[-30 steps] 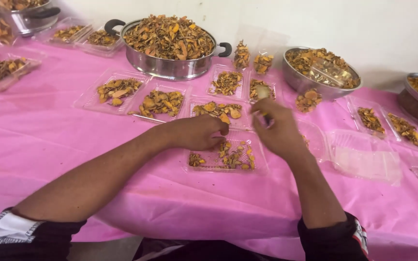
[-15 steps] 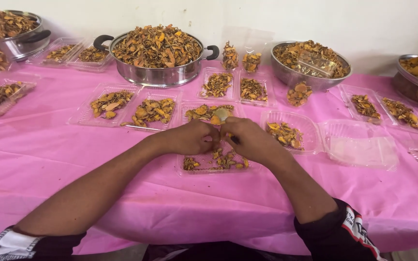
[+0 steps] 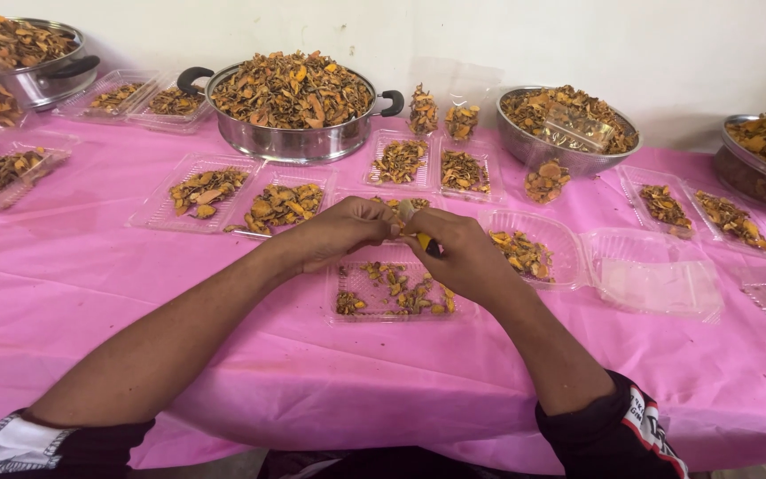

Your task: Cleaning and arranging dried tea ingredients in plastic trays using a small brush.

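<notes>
both hands meet over a shallow clear plastic tray [image 3: 392, 291] of scattered dried orange-brown slices, near the front edge of the pink-clothed desk [image 3: 64, 293]. the left hand [image 3: 339, 232] and right hand [image 3: 458, 253] pinch one small yellow-orange piece [image 3: 422, 241] between their fingers, closed on it. just right of them sits an open clear clamshell box [image 3: 578, 257], its bowl partly filled, its lid lying bare. behind, a wide steel pot with black handles [image 3: 290, 102] is heaped with slices; filled trays flank it. bare cloth lies toward the front left corner.
</notes>
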